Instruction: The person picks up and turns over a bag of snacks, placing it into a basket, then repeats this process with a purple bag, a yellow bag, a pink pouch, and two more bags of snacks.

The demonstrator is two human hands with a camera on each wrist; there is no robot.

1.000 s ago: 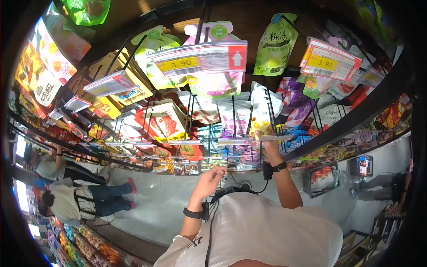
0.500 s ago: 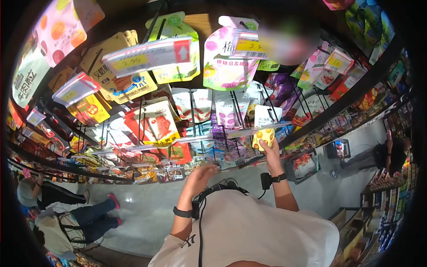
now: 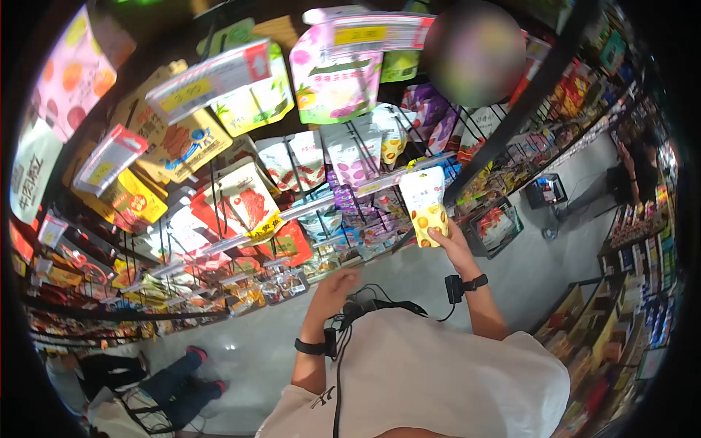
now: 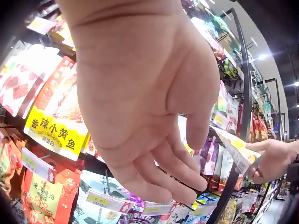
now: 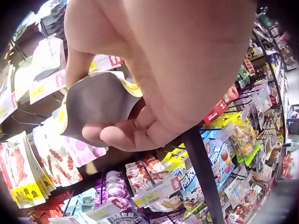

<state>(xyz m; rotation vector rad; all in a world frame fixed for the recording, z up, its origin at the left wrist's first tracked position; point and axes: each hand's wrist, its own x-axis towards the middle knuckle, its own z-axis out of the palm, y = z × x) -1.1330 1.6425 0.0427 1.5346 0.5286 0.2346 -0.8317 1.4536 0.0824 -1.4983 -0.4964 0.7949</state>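
Note:
My right hand (image 3: 458, 250) grips a snack pouch (image 3: 423, 208) by its lower edge, thumb on the front. The pouch is white above, with yellow and round brown-orange shapes below, and stands upright before the rack. In the right wrist view its dark base (image 5: 100, 102) faces the camera, with fingers curled beneath. My left hand (image 3: 334, 292) hovers in front of my chest, holding nothing. Its fingers hang loosely bent in the left wrist view, where the palm (image 4: 135, 84) covers much of the rack.
Pouches on hooks fill the rack, among them a pink one (image 3: 339, 80) and a red-and-white one (image 3: 237, 204). Price tags (image 3: 208, 80) jut out in front. A dark post (image 3: 504, 131) rises at the right. Baskets (image 3: 495, 228) stand on the floor; people are at both sides.
My right hand has drawn the pouch out from among the hanging packs and toward me, now held up in front of the rack. The head view has turned; my left hand stays empty.

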